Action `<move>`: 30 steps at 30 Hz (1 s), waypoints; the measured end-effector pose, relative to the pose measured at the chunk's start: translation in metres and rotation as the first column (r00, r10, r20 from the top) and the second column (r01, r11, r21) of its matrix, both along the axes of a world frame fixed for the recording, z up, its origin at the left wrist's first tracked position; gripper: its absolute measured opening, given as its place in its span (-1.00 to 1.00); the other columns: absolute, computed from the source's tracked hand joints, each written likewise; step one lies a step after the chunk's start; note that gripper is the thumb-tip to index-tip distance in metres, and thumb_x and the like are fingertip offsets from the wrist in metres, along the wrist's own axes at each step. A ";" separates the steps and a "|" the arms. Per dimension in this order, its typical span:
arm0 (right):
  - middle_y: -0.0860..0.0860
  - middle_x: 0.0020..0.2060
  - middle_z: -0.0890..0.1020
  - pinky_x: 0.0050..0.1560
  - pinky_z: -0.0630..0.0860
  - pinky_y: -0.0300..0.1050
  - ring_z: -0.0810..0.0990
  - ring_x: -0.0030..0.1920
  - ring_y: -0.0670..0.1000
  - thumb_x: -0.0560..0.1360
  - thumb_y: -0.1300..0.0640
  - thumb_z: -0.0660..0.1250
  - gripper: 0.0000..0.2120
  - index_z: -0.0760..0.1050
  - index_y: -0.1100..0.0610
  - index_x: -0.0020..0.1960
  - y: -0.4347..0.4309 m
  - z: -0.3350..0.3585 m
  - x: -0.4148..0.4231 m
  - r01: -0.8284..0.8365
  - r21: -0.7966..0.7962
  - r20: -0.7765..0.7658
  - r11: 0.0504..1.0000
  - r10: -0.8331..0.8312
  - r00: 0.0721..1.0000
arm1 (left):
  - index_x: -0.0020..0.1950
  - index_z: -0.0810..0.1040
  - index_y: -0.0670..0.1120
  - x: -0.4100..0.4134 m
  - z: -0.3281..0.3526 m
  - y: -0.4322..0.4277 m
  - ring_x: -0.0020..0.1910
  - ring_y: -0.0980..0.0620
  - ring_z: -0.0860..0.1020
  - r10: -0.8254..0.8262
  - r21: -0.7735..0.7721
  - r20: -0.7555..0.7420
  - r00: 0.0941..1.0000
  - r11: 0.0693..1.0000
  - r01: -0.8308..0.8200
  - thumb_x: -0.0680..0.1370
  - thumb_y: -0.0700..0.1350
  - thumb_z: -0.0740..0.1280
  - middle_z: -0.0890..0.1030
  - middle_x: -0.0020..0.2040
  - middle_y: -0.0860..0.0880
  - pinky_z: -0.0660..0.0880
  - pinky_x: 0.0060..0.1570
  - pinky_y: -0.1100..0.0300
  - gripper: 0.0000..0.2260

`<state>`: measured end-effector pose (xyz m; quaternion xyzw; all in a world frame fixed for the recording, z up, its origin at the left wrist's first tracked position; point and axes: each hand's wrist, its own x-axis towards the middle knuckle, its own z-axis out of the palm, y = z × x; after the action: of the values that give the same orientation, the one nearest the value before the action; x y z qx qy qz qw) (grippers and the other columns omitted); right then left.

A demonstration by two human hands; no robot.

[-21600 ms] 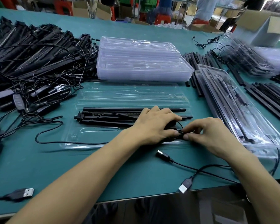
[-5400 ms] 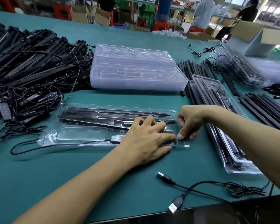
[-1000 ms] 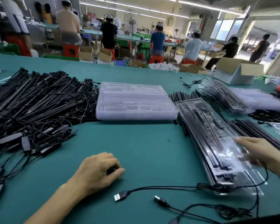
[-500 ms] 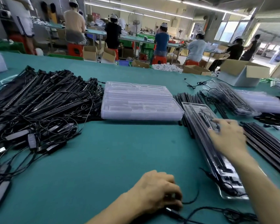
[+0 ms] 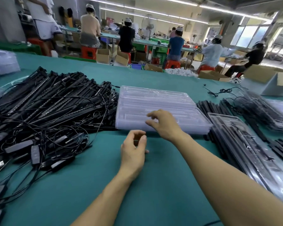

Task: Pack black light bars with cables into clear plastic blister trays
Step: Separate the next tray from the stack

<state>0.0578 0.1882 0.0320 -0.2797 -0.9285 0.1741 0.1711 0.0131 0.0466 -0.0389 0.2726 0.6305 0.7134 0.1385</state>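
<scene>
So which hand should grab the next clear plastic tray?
Probably right. The right hand hovers over the near edge of the stack of clear plastic blister trays; the left hand hangs short of it.

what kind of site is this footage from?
Likely a factory packing line: stacked clear blister trays, a heap of black light bars, capped workers at benches behind.

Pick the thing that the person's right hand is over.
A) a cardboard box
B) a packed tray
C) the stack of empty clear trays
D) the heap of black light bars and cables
C: the right hand, fingers spread, is over the near edge of the stack of clear trays; the heap of light bars lies off to the left.
</scene>
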 end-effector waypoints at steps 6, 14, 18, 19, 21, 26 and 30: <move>-0.10 -0.22 0.67 -0.03 0.56 -0.03 0.63 -0.12 -0.03 0.46 -0.09 0.45 -0.86 0.63 -0.04 -0.20 0.018 -0.008 -0.017 -0.045 -0.131 -0.037 0.990 0.041 0.998 | 0.18 0.40 0.02 -0.044 0.002 0.003 0.01 -0.07 0.63 0.189 0.058 0.260 0.947 0.976 -0.211 0.52 -0.26 0.41 0.41 0.21 -0.11 0.60 -0.16 0.23 -0.67; -0.03 -0.16 0.70 -0.06 0.53 -0.10 0.60 -0.14 -0.04 0.47 -0.09 0.43 -0.79 0.69 0.04 -0.06 0.007 -0.001 -0.040 -0.186 0.045 -0.007 0.981 0.187 0.982 | 0.25 0.50 -0.01 -0.076 -0.002 0.020 -0.32 0.16 0.65 0.152 0.075 0.198 0.968 0.983 -0.169 0.56 -0.23 0.39 0.66 -0.09 0.19 0.62 -0.19 0.11 -0.71; -0.02 -0.20 0.71 -0.16 0.48 -0.25 0.60 -0.23 -0.12 0.47 0.00 0.46 -0.82 0.70 0.12 -0.10 -0.013 -0.004 -0.065 -0.287 -0.030 -0.065 0.957 0.285 0.956 | -0.01 0.59 0.12 -0.084 -0.002 0.020 -0.30 0.06 0.66 0.251 0.058 0.119 0.960 0.964 -0.260 0.52 -0.24 0.43 0.67 -0.13 0.03 0.64 -0.14 0.07 -0.76; -0.02 -0.22 0.70 -0.19 0.45 -0.30 0.59 -0.25 -0.15 0.47 0.02 0.46 -0.83 0.70 0.13 -0.12 -0.013 -0.005 -0.068 -0.286 -0.052 -0.081 0.957 0.281 0.956 | -0.06 0.60 0.13 -0.088 -0.002 0.019 -0.32 0.08 0.66 0.253 0.067 0.119 0.960 0.963 -0.262 0.51 -0.24 0.45 0.67 -0.17 0.02 0.63 -0.15 0.09 -0.76; -0.06 -0.25 0.69 -0.23 0.39 -0.41 0.57 -0.28 -0.24 0.48 0.05 0.47 -0.85 0.70 0.14 -0.13 -0.010 -0.007 -0.068 -0.290 -0.116 -0.116 0.950 0.277 0.954 | -0.09 0.61 0.13 -0.091 -0.004 0.019 -0.33 0.09 0.66 0.239 0.074 0.140 0.961 0.965 -0.251 0.49 -0.23 0.47 0.69 -0.24 0.05 0.63 -0.14 0.12 -0.77; -0.05 -0.32 0.66 -0.22 0.43 -0.25 0.50 -0.32 -0.22 0.51 0.09 0.43 -0.84 0.65 0.17 -0.18 -0.006 -0.009 -0.066 -0.309 -0.178 -0.127 0.934 0.289 0.949 | -0.27 0.68 0.18 -0.092 0.000 0.014 -0.30 0.03 0.53 0.102 0.144 0.259 0.961 0.979 -0.142 0.55 -0.31 0.37 0.62 -0.38 0.11 0.52 -0.09 0.12 -0.61; 0.08 -0.19 0.71 -0.03 0.55 -0.03 0.59 -0.19 -0.05 0.52 0.11 0.42 -0.84 0.67 0.20 -0.11 -0.007 -0.006 -0.067 -0.311 -0.175 -0.096 0.934 0.298 0.950 | -0.13 0.68 -0.07 -0.099 0.003 0.011 -0.36 0.08 0.45 -0.088 0.296 0.482 0.872 0.953 -0.067 0.57 -0.40 0.27 0.60 -0.37 0.06 0.49 -0.16 0.23 -0.70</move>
<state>-0.0092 0.1812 0.0264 -0.1412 -0.9337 0.2949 0.1462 -0.0855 0.0573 -0.0359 0.1044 0.4562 0.8464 0.2543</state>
